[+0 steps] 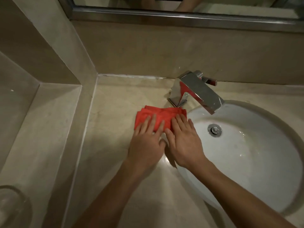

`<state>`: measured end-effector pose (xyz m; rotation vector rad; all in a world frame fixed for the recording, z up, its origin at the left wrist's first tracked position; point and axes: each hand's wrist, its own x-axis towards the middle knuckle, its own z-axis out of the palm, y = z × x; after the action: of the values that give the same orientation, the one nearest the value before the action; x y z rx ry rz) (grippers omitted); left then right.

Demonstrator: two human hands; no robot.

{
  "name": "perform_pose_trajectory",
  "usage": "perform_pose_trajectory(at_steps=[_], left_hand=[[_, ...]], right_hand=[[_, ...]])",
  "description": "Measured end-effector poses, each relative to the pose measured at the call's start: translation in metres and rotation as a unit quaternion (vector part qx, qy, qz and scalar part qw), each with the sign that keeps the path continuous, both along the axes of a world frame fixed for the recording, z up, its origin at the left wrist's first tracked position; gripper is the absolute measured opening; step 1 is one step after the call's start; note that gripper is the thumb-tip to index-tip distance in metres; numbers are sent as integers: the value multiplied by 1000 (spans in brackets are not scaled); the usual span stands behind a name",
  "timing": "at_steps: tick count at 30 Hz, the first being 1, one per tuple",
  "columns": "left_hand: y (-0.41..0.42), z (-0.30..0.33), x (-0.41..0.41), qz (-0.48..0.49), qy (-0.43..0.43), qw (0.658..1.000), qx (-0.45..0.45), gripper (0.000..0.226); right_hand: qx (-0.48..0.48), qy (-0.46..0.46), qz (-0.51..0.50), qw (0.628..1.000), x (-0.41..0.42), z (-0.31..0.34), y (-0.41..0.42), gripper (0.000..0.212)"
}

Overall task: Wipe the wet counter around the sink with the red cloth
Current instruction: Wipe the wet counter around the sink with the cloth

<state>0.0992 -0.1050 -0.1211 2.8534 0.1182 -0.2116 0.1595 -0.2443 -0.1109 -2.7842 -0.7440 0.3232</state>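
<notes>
Two bare hands press a folded red cloth (160, 116) flat against a beige stone counter (115, 99), on the strip just left of a white oval sink (246, 162) and in front of the base of a chrome faucet (195, 91). The cloth's long axis runs left to right, roughly parallel to the back wall, with its right end touching the sink's rim and its folded layers fanning at the far left corner. The left hand (146, 140) lies with straight, slightly spread fingers on the cloth's left half; the right hand (184, 142) does the same on the right half, fingers extended and pointing toward the wall, neither hand curled around the fabric. The two hands sit side by side, thumbs nearly meeting. The faucet's angular spout points out over the basin toward the drain (214, 130). A metal-framed mirror (164, 15) runs along the top. A clear glass object (11, 204), blurred, sits at the lower left. No brand, label or writing can be read anywhere.
</notes>
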Motion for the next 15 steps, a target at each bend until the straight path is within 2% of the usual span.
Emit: perform_pose_trajectory(at_steps=[3, 8, 15], left_hand=[[7, 0, 20, 15, -28, 999, 26, 57], [2, 4, 27, -17, -53, 997, 48, 53], [-27, 7, 44, -37, -54, 998, 0, 60]], right_hand=[[5, -28, -13, 1000, 11, -4, 9, 77], [-6, -49, 37, 998, 22, -11, -14, 73], [21, -99, 33, 994, 53, -10, -43, 62]])
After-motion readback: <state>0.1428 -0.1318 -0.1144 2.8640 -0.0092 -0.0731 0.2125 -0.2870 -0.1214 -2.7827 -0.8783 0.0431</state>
